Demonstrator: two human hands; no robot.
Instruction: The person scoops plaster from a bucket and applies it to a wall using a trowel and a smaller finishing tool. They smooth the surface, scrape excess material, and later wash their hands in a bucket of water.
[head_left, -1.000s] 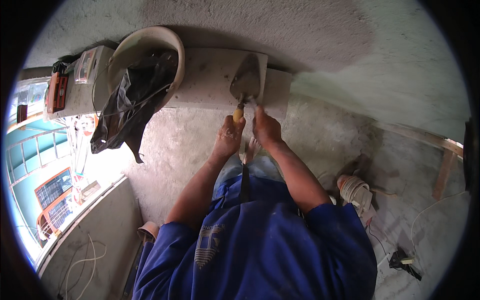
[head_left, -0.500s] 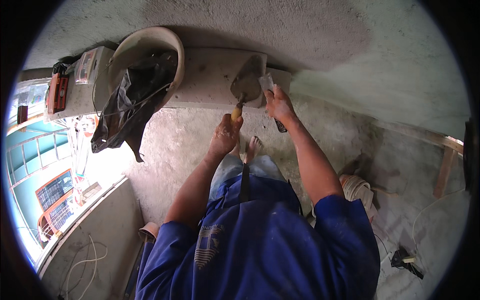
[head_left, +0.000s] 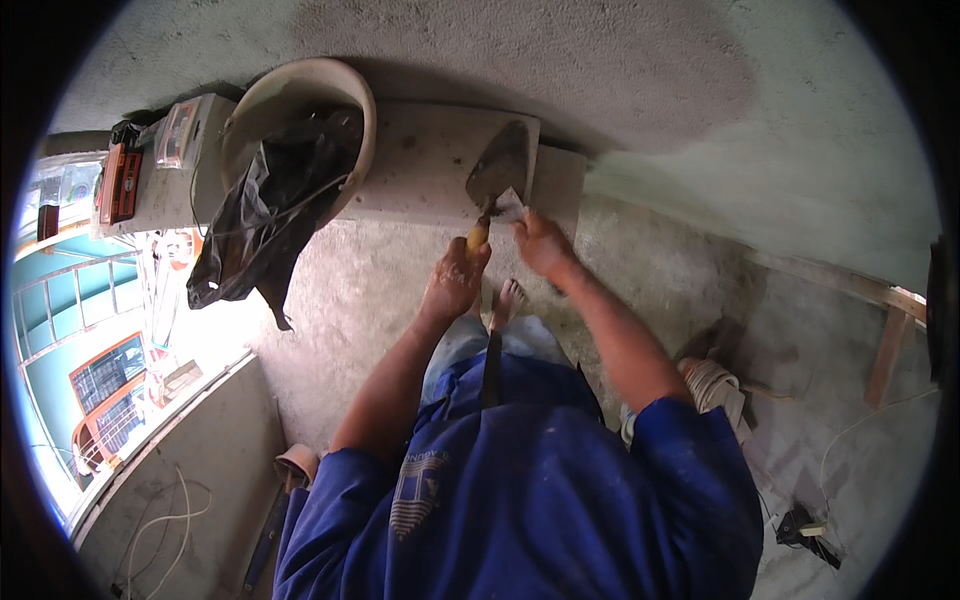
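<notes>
My left hand [head_left: 455,280] is closed round the yellow handle of a trowel [head_left: 500,165]. The trowel's broad grey blade points away from me, over the edge of a pale board-like ledge. In my right hand [head_left: 545,248] is a putty knife with a short, flat, light blade [head_left: 511,206]. That blade meets the trowel near the base, by its neck, and appears to touch it. Fingers cover most of the putty knife's handle. Grey residue marks the trowel blade.
A large pale bucket [head_left: 369,130] stands on the ledge [head_left: 420,150], a black plastic bag [head_left: 265,215] draped over its rim. Farther left is a red-and-black case [head_left: 121,185]. A roughly plastered wall [head_left: 560,60] rises ahead. Coiled hose-like material [head_left: 715,388] lies at right.
My right hand has come down and toward me, bringing the putty knife from beside the trowel blade's right edge to its base. My left hand keeps its hold on the trowel.
</notes>
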